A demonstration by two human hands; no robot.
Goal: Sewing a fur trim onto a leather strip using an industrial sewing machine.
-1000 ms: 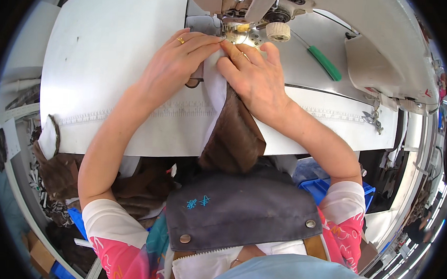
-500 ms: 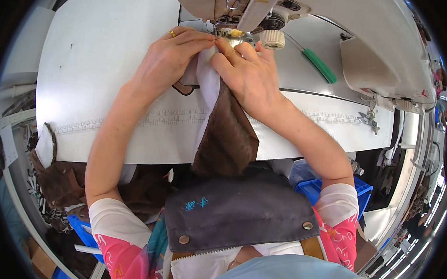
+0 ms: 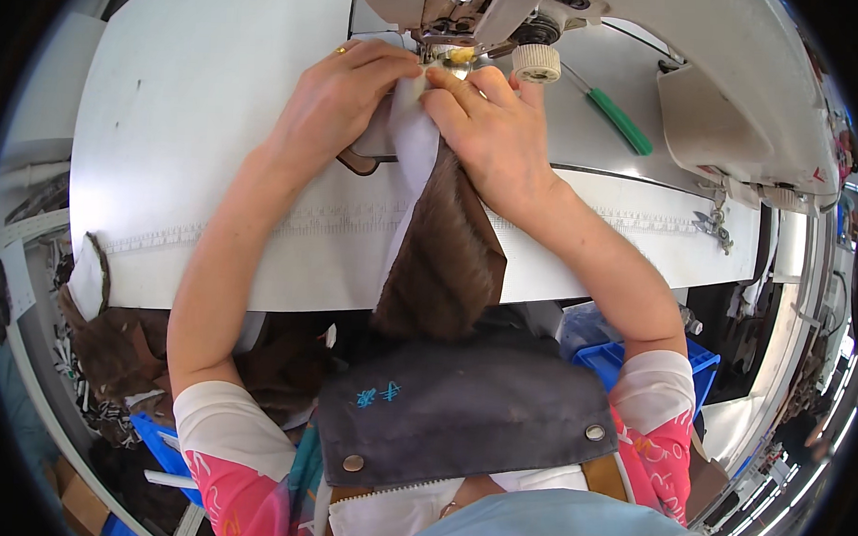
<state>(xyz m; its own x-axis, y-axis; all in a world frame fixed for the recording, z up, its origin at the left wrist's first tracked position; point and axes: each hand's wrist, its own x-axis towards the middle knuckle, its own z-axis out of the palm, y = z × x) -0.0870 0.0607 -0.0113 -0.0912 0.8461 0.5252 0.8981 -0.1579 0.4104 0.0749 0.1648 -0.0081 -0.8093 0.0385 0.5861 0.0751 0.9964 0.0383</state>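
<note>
A folded piece of brown plush cloth [image 3: 448, 254] with a pale backing runs from under the sewing machine's presser foot down over the table's near edge. My left hand [image 3: 339, 93] lies along its left side, the fingertips pinching the edge close to the needle area. From the other side my right hand [image 3: 498, 133] presses on the cloth, thumb and index finger closed on it near the left fingertips. The sewing machine [image 3: 720, 65] arches over both hands. Fingers hide the exact spot where cloth meets needle.
A green-handled screwdriver-like tool [image 3: 619, 122] lies right of my right hand. A printed ruler scale [image 3: 629, 221] crosses the white table [image 3: 168, 155]. Small metal scissors-like snips [image 3: 719, 226] rest at the right. Brown cloth pieces [image 3: 114, 347] and a blue crate [image 3: 700, 367] sit below.
The view has shifted slightly, so machine and hands appear a little further right and up. Both hands keep their hold on the cloth, fingertips still close to the needle area.
</note>
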